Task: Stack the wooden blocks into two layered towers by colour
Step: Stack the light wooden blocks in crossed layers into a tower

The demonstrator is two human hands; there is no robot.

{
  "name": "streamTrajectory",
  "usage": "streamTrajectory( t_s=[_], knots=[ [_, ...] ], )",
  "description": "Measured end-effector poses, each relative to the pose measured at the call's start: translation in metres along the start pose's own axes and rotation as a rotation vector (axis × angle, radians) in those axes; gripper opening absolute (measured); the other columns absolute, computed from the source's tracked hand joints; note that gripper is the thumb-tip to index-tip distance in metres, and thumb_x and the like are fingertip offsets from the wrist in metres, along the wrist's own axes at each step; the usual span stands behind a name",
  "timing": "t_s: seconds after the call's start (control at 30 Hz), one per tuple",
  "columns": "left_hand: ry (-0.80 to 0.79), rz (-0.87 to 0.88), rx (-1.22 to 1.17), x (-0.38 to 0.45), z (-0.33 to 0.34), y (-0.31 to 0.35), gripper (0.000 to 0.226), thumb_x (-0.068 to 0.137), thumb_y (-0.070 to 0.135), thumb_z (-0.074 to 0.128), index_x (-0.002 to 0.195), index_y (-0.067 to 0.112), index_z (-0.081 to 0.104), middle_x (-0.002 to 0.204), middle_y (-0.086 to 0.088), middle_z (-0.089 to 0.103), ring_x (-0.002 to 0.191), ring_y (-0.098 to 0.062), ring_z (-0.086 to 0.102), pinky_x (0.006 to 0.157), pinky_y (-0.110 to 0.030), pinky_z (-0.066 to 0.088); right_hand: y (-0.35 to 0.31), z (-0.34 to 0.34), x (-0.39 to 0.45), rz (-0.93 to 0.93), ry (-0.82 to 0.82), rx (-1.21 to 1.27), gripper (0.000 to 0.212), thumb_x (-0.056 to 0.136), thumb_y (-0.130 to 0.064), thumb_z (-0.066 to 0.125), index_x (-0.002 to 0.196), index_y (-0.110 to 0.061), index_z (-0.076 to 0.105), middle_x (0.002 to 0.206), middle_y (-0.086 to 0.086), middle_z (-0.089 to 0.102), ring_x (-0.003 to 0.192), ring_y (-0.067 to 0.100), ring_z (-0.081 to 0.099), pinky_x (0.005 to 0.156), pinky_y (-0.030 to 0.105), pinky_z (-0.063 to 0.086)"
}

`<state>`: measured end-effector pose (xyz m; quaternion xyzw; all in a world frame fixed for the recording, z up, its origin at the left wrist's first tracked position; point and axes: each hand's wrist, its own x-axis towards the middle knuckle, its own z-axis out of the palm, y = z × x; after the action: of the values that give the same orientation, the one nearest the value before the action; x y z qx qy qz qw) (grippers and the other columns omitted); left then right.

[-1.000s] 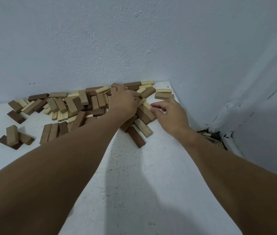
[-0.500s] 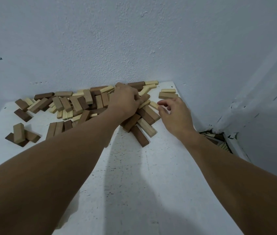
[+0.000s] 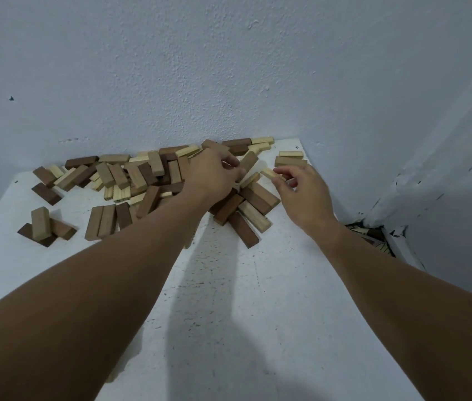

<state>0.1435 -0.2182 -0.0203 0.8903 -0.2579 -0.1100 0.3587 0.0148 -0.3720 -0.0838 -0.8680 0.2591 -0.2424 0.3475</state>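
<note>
while both arms reach forward over the white table (image 3: pixel 229 299), the left hand (image 3: pixel 214 176) sits on top of the heap of wooden blocks (image 3: pixel 148 180) with its fingers curled round a mid-brown block (image 3: pixel 247 163) that tilts up out of the heap. the right hand (image 3: pixel 305 195), just right of the heap, pinches a pale block (image 3: pixel 269 173) between thumb and fingertips, held slightly off the table and close to the left hand's block. the heap lies along the table's far edge against the blue-grey wall (image 3: pixel 229 68), a loose mix of pale, mid-brown and dark brown pieces lying flat, on edge and across one another. near the heap's right end, toward the table's far right corner, a pale block rests on a mid-brown one (image 3: pixel 290 161), apart from the rest. left of the heap, near the table's left edge, a small cluster (image 3: pixel 45 228) stands apart: a mid-brown block lying across two darker ones. just in front of the heap, three brown blocks (image 3: pixel 107 221) lie side by side. no tower stands yet.
</note>
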Motion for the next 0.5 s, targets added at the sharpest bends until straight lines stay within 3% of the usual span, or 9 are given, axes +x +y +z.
streamTrajectory(
  t_s=[0.1, 0.23, 0.43, 0.5],
  knots=[
    [-0.050, 0.013, 0.062, -0.008, 0.005, 0.005, 0.018, 0.094, 0.040, 0.073, 0.100, 0.023, 0.078, 0.096, 0.009, 0.072, 0.090, -0.006, 0.065, 0.073, -0.024, 0.050, -0.002, -0.002, -0.003, -0.014, 0.008, 0.009, 0.020, 0.097, -0.045, 0.066, 0.115, -0.037, 0.072, 0.110, -0.013, 0.064, 0.086, 0.002, 0.059, 0.095, 0.048, 0.053],
    [-0.101, -0.010, 0.196, -0.010, 0.004, 0.012, 0.032, 0.097, 0.049, 0.064, 0.099, 0.021, 0.080, 0.093, 0.002, 0.075, 0.093, -0.017, 0.069, 0.085, -0.039, 0.058, -0.002, -0.002, -0.008, -0.014, 0.021, -0.034, 0.020, 0.095, -0.040, 0.067, 0.112, -0.033, 0.075, 0.107, -0.009, 0.066, 0.090, 0.008, 0.060, 0.095, 0.045, 0.053],
    [0.010, 0.071, 0.335, 0.013, 0.010, 0.020, 0.028, 0.102, 0.037, 0.057, 0.118, 0.021, 0.074, 0.112, -0.007, 0.070, 0.092, -0.023, 0.065, 0.083, -0.037, 0.055, -0.001, -0.001, -0.006, 0.018, 0.075, -0.014, 0.028, 0.096, -0.042, 0.068, 0.119, -0.027, 0.073, 0.096, -0.015, 0.059, 0.097, 0.013, 0.059, 0.093, 0.045, 0.053],
    [0.004, 0.097, 0.378, 0.024, 0.016, 0.017, 0.028, 0.102, 0.039, 0.057, 0.120, 0.025, 0.074, 0.120, -0.008, 0.067, 0.102, -0.024, 0.063, 0.090, -0.039, 0.056, 0.000, -0.001, -0.004, 0.019, 0.073, -0.022, 0.031, 0.096, -0.042, 0.068, 0.123, -0.027, 0.071, 0.097, -0.015, 0.059, 0.099, 0.014, 0.059, 0.094, 0.045, 0.053]
  ],
)
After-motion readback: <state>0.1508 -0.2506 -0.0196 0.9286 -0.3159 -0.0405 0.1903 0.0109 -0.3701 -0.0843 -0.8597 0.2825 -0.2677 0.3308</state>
